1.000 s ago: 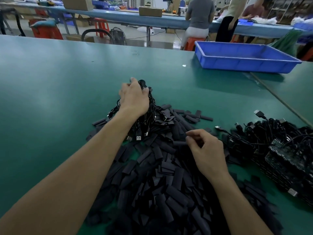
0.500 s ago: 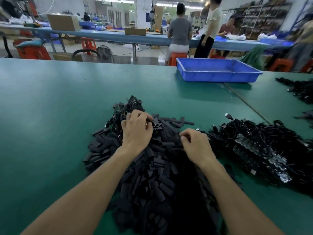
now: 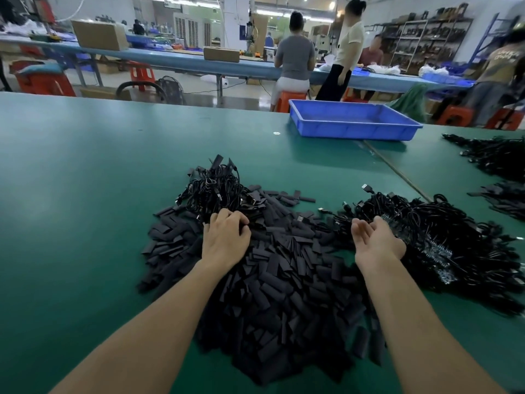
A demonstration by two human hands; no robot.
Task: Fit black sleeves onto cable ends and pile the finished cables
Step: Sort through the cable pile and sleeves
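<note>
- Bench with a green mat top (image 3: 85,194) carries everything you are working with.
- Your left hand (image 3: 224,240) lies palm down at the far side of the sleeve heap. Its fingers are curled into the black pieces just in front of a tangled bundle of thin black cables (image 3: 216,189). I cannot tell whether that grip is clamped on a sleeve or a cable, because the fingertips are buried.
- A heap of short flat black sleeves (image 3: 284,294) spreads between your forearms and touches the bundle at its far edge.
- Your right hand (image 3: 375,243) hovers with the palm turned up and the fingers apart and relaxed, holding nothing. It is at the near-left edge of a large pile of black cables with bare metal plugs (image 3: 440,231).
- Judging by those bare plugs, the right pile is your supply, and the bundle by your left hand looks like the finished stack. You seem to be between cables, at the picking stage.
- The next move calls for one plug end drawn out with the right hand and one sleeve pinched with the left, its mouth opened for the plug. The pile is tangled, so pull slowly and bring out a single cable.
- Farther back stands a shallow blue plastic tray (image 3: 352,132), and more loose black cables (image 3: 500,157) lie at the far right.
</note>
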